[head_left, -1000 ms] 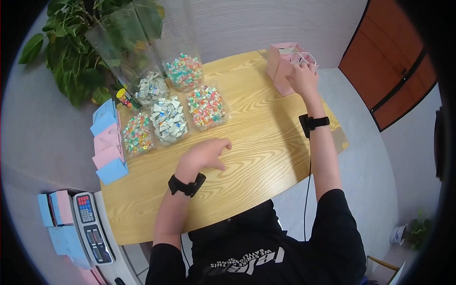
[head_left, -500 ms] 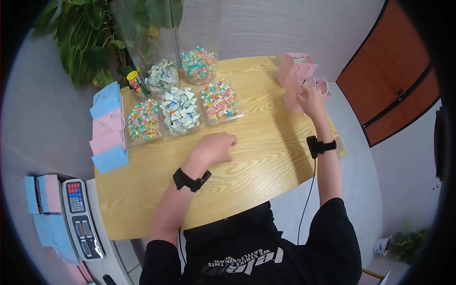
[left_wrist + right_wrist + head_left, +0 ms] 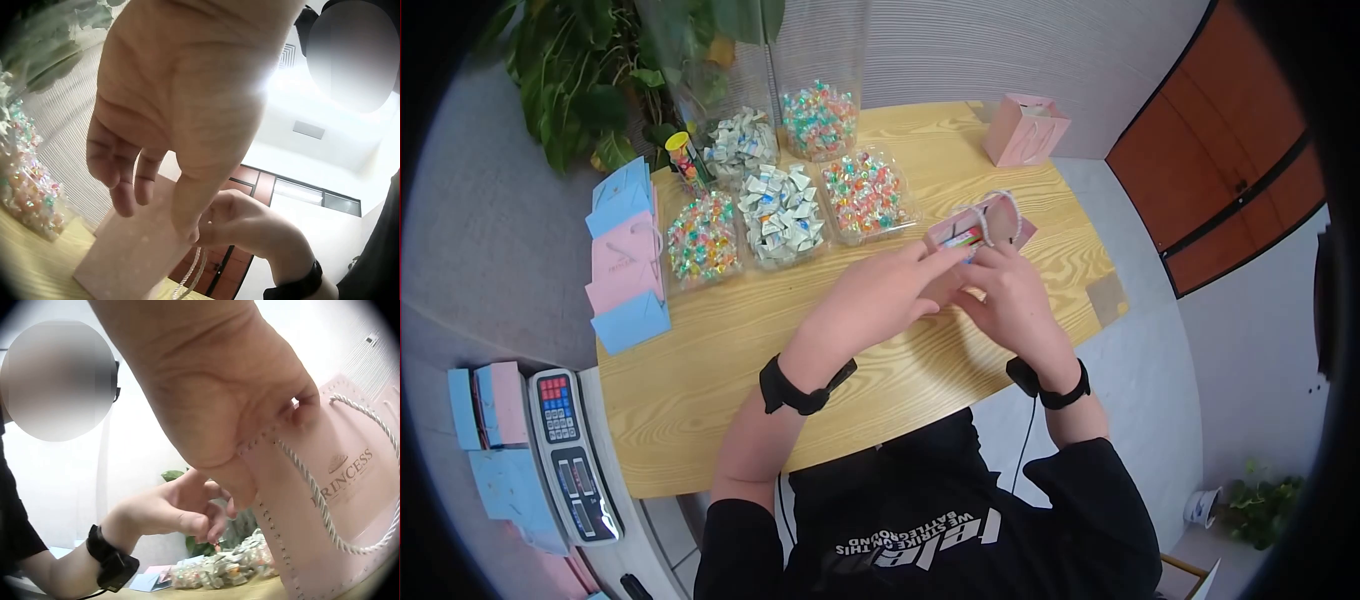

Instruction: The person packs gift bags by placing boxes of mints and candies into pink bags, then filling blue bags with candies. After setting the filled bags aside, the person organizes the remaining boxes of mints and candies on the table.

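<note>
A pink paper gift bag point(image 3: 1002, 218) with white rope handles stands tilted between my hands in the head view; colourful contents show in its opening. My right hand point(image 3: 1010, 300) pinches its top edge, thumb on one side and fingers on the other. In the right wrist view the bag point(image 3: 300, 512) carries the word PRINCESS beside its handle. My left hand point(image 3: 880, 295) reaches to the near left side of the bag, fingertips right at the rim. From the left wrist view, the fingers of that left hand point(image 3: 169, 106) are loosely bent and spread, with the bag point(image 3: 134, 250) behind them.
Another pink bag point(image 3: 1025, 135) stands at the table's far right corner. Trays of wrapped candies point(image 3: 865, 195) and white packets point(image 3: 780, 215) lie left of centre, before tall clear bins. Folded blue and pink bags point(image 3: 625, 255) line the left edge; a scale point(image 3: 575, 460) sits beside the table.
My right hand has brought one pink bag from the far right corner toward the middle of the table. My left hand has moved right to meet it. The other pink bag stays behind.
</note>
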Demonstrator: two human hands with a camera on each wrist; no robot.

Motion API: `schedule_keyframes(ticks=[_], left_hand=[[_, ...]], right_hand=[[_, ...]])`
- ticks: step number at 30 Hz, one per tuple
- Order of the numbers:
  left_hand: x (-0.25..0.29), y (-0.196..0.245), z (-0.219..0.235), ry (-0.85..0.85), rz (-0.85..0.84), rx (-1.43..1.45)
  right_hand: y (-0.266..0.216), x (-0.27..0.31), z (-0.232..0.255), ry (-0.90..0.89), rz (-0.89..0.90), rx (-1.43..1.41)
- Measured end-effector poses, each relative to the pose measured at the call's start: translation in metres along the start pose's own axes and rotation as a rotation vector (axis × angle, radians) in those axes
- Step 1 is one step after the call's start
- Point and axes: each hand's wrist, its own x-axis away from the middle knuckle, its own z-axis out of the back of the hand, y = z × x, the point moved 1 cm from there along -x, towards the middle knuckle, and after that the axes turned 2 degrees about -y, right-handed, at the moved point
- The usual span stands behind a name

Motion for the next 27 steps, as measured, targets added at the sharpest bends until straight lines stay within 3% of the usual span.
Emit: schedule_keyframes(ticks=[4, 7, 9, 14, 17, 19, 20, 22, 25, 27], left_hand=[[0.003, -0.003, 0.000, -0.064, 0.051, 0.000], [0.007, -0.003, 0.007, -0.049, 0.089, -0.012], [0.007, -0.004, 0.006, -0.023, 0.095, -0.040], [0.002, -0.002, 0.004, 0.058, 0.045, -0.152], [0.001, -0.002, 0.002, 0.071, 0.067, -0.172], [0.002, -0.003, 0.002, 0.105, 0.047, -0.178], [0.004, -0.003, 0.003, 0.138, 0.029, -0.184], [0.005, -0.003, 0.004, 0.128, 0.025, -0.187], [0.003, -0.002, 0.004, 0.107, 0.026, -0.202], [0.003, -0.001, 0.004, 0.097, 0.030, -0.210]], right_hand=[[-0.009, 0.002, 0.004, -0.027, 0.063, -0.078], [0.004, 0.001, 0.013, 0.073, 0.003, -0.162], [0.027, 0.007, 0.014, 0.092, -0.121, 0.000], [0.022, 0.010, 0.012, 0.107, -0.121, 0.045], [0.030, 0.010, 0.011, 0.120, -0.008, -0.013], [0.043, 0.016, 0.011, 0.144, 0.000, -0.302], [0.046, 0.016, 0.019, 0.146, 0.003, -0.304], [0.052, 0.012, 0.037, -0.051, -0.134, -0.583], [0.064, -0.006, 0.048, 0.021, -0.178, -0.530], [0.059, -0.021, 0.050, -0.029, -0.261, -0.514]])
